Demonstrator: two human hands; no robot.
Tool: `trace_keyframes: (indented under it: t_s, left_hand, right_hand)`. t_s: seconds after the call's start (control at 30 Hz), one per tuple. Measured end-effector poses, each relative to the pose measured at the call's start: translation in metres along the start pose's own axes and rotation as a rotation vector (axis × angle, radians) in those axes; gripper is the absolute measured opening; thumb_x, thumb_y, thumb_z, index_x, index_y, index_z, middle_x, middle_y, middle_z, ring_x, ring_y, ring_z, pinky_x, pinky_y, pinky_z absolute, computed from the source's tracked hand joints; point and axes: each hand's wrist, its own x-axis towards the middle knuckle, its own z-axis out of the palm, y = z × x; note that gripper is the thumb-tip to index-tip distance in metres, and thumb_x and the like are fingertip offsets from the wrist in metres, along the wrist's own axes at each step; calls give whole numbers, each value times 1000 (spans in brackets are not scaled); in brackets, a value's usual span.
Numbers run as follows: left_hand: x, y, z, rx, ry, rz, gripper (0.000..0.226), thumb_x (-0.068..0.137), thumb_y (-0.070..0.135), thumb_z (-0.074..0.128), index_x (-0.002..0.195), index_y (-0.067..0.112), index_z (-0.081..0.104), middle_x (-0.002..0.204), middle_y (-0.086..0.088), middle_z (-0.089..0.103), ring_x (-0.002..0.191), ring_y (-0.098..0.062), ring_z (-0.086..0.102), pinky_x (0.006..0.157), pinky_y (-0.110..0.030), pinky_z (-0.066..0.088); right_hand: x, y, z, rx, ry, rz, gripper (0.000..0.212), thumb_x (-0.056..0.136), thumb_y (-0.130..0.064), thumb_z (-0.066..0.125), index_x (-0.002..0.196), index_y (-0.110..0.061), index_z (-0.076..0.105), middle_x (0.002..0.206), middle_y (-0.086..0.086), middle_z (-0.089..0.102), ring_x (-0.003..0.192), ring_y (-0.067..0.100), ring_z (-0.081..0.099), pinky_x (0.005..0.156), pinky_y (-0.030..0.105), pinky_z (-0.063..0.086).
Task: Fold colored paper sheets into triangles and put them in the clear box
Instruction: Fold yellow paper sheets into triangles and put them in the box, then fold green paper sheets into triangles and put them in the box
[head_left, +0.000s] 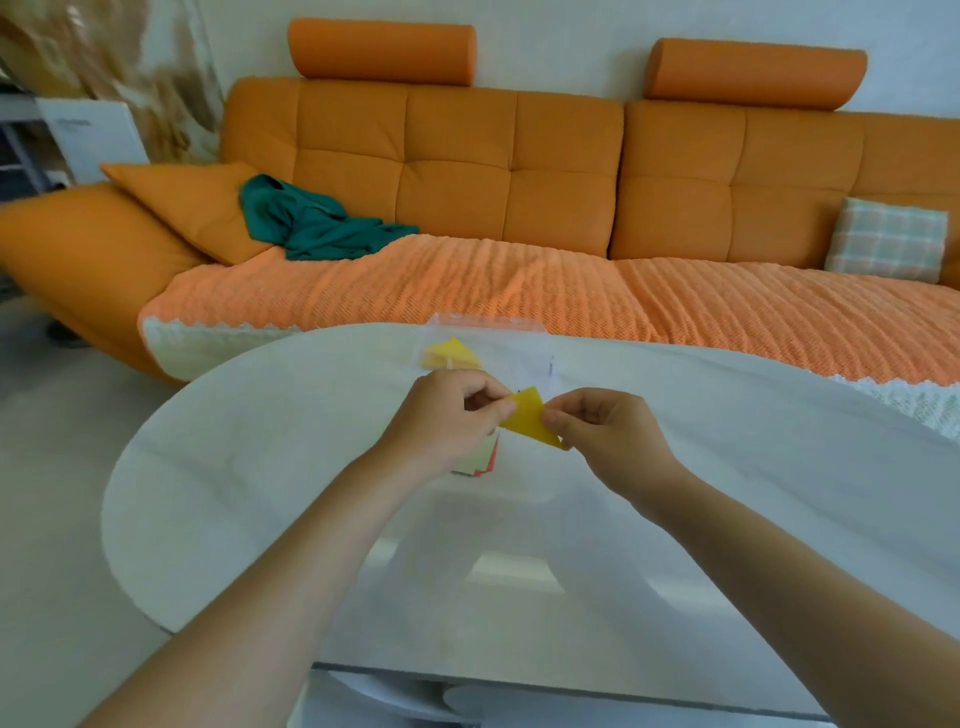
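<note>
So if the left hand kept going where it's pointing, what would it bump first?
Past the yellow paper it pinches, the left hand would probably meet the clear box, though depth is unclear.

Orange quilted fabric sofa (457, 171), two cylindrical orange headrest bolsters (382, 51) on top. Ribbed orange seat throw (467, 291), white lace edge. Crumpled teal cloth (317, 223) lying against a square orange pillow (192, 202). Pale checked cushion (885, 239), far right. White oval table (260, 493), in front.

A white oval table (260, 493) bears a clear box (524, 364) and a paper stack (480, 462).
</note>
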Motion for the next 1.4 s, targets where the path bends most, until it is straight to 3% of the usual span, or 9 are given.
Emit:
trace_keyframes:
  t_s: [0.2,0.27,0.37,0.53,0.67,0.87,1.13,1.27,1.4]
  left_hand:
    - [21,-41,-34,220,53,-21,12,90,23,68,79,22,72,72,9,66,66,-4,56,67,-25,45]
    - [29,-57,-42,280,86,-17,8,93,18,64,94,19,72,91,4,68,87,-14,61,80,-31,50]
    - [38,-69,-45,399,80,-6,32,96,20,60,128,19,61,127,-2,56,123,-20,46,102,-36,42]
    - [52,-82,-39,299,70,-71,49,96,24,60,144,26,48,156,-2,25,141,-22,31,111,-39,37]
    - [59,-88,-35,193,58,-160,50,97,25,57,145,20,45,151,0,35,132,-20,47,108,-30,37]
    - [64,-94,-34,223,38,-224,60,99,31,54,153,15,33,154,-4,36,136,-21,43,109,-34,36]
    - [62,-94,-31,237,28,-212,60,100,32,53,154,17,31,152,-2,35,133,-21,45,106,-34,38]
    - [61,-92,-31,225,26,-194,58,100,29,53,152,16,33,151,-3,37,131,-21,46,101,-30,38]
    - [59,-91,-33,242,15,-172,53,99,28,54,149,17,38,146,-3,41,128,-21,47,96,-27,37]
  right_hand:
    - [58,-18,29,-177,-14,-43,12,93,-20,67,82,-20,73,70,-5,67,51,3,50,46,17,39]
    - [84,-24,35,-202,31,-50,13,93,-21,66,82,-22,72,71,-4,65,59,10,53,51,22,41]
    - [123,-30,44,-217,84,-52,12,94,-22,66,85,-19,72,68,-3,60,59,14,51,51,24,40]
    - [174,-29,67,-332,72,-17,11,94,-25,67,95,-17,74,74,-1,63,58,14,51,49,23,38]
    - [200,-24,81,-409,-20,64,12,94,-23,67,95,-12,72,79,5,62,62,15,53,53,25,44]
    - [216,-15,95,-560,-144,98,21,91,-26,71,103,-9,75,93,8,70,82,24,65,78,38,58]
    - [212,-19,101,-714,-189,57,27,95,-23,62,113,-7,73,117,14,71,108,29,66,88,37,55]
    - [206,-13,106,-608,-165,28,23,98,-24,61,110,-11,76,108,7,74,81,17,65,68,31,55]
    - [198,-13,106,-564,-167,-6,22,99,-25,58,111,-18,76,109,0,74,93,20,68,77,32,58]
